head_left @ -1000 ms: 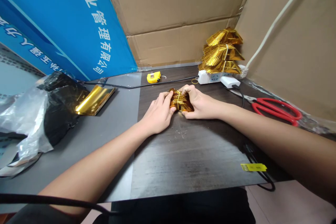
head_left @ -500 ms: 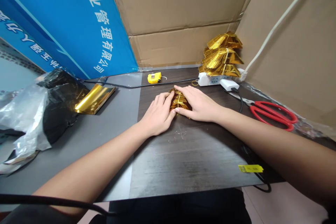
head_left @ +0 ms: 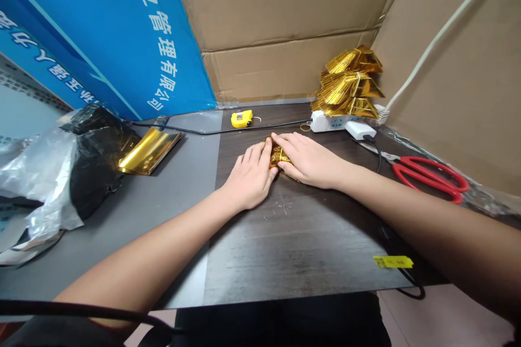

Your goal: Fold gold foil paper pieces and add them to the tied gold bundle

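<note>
A bundle of pleated gold foil paper (head_left: 278,156), with a pale band around its middle, lies on the dark part of the table. My left hand (head_left: 253,173) presses on its left side, fingers close together and thumb at the near edge. From the other side my right hand (head_left: 311,160) covers the bundle's right part, its thumb also near the front edge. Only a narrow strip of foil shows between the hands; the rest is hidden under them. Both hands hold the bundle down against the tabletop.
Banded gold foil bundles (head_left: 350,87) are stacked on a white power strip (head_left: 323,122). Red-handled scissors (head_left: 431,176) lie at right, a yellow tape measure (head_left: 241,119) behind. Gold foil sheets (head_left: 150,152) and a black plastic bag (head_left: 95,162) are at left. Cardboard (head_left: 285,5) walls the back.
My hands have drawn closer over the bundle, so less foil shows between them. The whole view has shifted slightly.
</note>
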Demonstrator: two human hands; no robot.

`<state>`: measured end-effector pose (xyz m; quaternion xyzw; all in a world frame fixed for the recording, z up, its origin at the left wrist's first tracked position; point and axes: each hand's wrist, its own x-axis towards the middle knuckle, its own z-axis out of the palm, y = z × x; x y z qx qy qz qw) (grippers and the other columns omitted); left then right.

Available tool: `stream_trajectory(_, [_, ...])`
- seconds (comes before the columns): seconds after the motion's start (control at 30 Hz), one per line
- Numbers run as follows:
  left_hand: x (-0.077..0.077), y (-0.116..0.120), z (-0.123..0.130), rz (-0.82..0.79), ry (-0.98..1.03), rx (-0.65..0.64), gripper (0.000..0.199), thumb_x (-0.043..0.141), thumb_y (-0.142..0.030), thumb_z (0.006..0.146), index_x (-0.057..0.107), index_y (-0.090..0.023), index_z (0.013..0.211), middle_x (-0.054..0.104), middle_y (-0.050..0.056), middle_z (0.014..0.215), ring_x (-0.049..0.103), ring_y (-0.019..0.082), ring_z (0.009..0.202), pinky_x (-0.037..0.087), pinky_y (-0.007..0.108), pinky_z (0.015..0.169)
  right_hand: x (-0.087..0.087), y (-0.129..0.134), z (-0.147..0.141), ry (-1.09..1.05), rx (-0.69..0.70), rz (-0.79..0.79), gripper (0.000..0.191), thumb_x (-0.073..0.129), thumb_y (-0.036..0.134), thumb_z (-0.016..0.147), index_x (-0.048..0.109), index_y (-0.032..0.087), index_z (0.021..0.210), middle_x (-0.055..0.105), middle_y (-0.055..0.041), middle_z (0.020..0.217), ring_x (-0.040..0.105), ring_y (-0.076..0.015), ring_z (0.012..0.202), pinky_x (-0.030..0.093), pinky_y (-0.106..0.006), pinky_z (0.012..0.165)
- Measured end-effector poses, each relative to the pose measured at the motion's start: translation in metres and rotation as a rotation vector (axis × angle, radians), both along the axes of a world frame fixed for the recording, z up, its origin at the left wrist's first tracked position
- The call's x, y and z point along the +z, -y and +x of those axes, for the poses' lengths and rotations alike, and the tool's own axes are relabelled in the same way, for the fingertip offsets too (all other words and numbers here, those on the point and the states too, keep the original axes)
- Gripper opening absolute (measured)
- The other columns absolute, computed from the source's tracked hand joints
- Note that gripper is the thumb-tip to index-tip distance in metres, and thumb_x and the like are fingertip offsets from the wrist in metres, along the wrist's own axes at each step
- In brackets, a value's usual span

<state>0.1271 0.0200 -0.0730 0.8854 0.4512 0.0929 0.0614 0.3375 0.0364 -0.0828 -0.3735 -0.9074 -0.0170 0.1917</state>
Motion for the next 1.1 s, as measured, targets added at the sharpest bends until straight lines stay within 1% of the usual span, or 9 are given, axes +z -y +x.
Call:
stream_trajectory(0.13, [0.001,0.001,-0.001,0.021,0.02,-0.007,0.068,0.034,-0.039,0.104,0.019,-0.004,0.16,0.037,0.027,0.159,0.038,0.038,0.146,0.043,0.06,0.114,0.001,0.001,0.002,-0.049,0.022,-0.026,0.066,0.039,0.045,0.105,0.033,0.005,0.158,0.049,-0.0267,0.15,0.05,-0.0383,0.136,0.045,-0.063,0.112])
stream_trajectory(0.27, [-0.001,0.0,-0.003,0.058,0.054,-0.027,0.07,0.037,-0.038,0.101,0.02,-0.003,0.16,0.037,0.027,0.159,0.039,0.038,0.147,0.042,0.058,0.115,0.0,0.003,0.005,-0.048,0.032,-0.03,0.09,0.048,0.063,0.098,0.022,0.005,0.161,0.042,-0.0296,0.155,0.046,-0.0416,0.141,0.042,-0.064,0.115])
stream_trajectory(0.43, [-0.005,-0.003,-0.002,0.031,0.068,-0.015,0.067,0.036,-0.038,0.102,0.02,-0.005,0.159,0.031,0.027,0.164,0.033,0.037,0.152,0.038,0.06,0.119,-0.007,0.001,0.007,-0.032,0.044,-0.041,0.089,0.05,0.043,0.098,0.003,0.008,0.165,0.04,-0.0292,0.152,0.045,-0.0423,0.138,0.042,-0.067,0.11])
stream_trajectory(0.57, [-0.004,-0.003,0.001,0.033,0.078,-0.024,0.064,0.039,-0.035,0.102,0.023,-0.008,0.158,0.036,0.025,0.161,0.035,0.035,0.152,0.04,0.056,0.119,-0.007,0.0,0.007,-0.013,0.062,-0.061,0.085,0.052,0.035,0.094,0.01,0.016,0.165,0.044,-0.0258,0.147,0.045,-0.0405,0.135,0.043,-0.066,0.106])
stream_trajectory(0.73, [-0.001,0.003,0.003,0.0,0.04,-0.002,0.07,0.04,-0.038,0.102,0.02,-0.003,0.159,0.033,0.028,0.162,0.032,0.037,0.153,0.038,0.057,0.12,-0.003,0.003,0.008,-0.02,0.075,-0.074,0.086,0.055,0.042,0.095,0.011,0.015,0.164,0.042,-0.0251,0.15,0.046,-0.0393,0.135,0.042,-0.064,0.109])
stream_trajectory(0.83, [0.012,0.003,-0.005,0.036,0.014,-0.029,0.077,0.04,-0.05,0.102,0.022,-0.004,0.16,0.032,0.027,0.164,0.031,0.038,0.153,0.036,0.058,0.121,-0.004,0.004,0.009,-0.054,0.054,-0.04,0.088,0.054,0.05,0.096,0.008,0.019,0.164,0.047,-0.0228,0.147,0.049,-0.0382,0.132,0.042,-0.064,0.11])
stream_trajectory(0.9, [0.031,-0.003,-0.02,0.089,-0.032,0.004,0.073,0.038,-0.053,0.103,0.029,-0.007,0.159,0.038,0.023,0.161,0.035,0.036,0.151,0.038,0.054,0.12,-0.006,0.003,0.01,-0.029,0.004,0.001,0.084,0.051,0.045,0.097,0.008,0.021,0.165,0.051,-0.0209,0.142,0.052,-0.039,0.127,0.036,-0.069,0.111])
stream_trajectory(1.0, [0.063,-0.016,-0.061,0.144,-0.158,0.189,0.056,0.038,-0.04,0.103,0.045,-0.018,0.154,0.06,0.013,0.142,0.057,0.029,0.13,0.048,0.044,0.112,-0.007,0.0,0.011,-0.023,-0.047,0.008,0.082,0.05,0.04,0.094,0.013,0.02,0.165,0.057,-0.0179,0.129,0.055,-0.0378,0.115,0.042,-0.065,0.106])
stream_trajectory(1.1, [0.081,-0.027,-0.115,0.205,-0.189,0.374,0.053,0.038,-0.027,0.098,0.053,-0.01,0.147,0.06,0.018,0.14,0.056,0.031,0.132,0.044,0.043,0.116,-0.009,-0.005,0.015,-0.021,-0.16,0.029,0.079,0.05,0.04,0.092,0.022,0.021,0.163,0.057,-0.0176,0.127,0.055,-0.0386,0.112,0.046,-0.062,0.099])
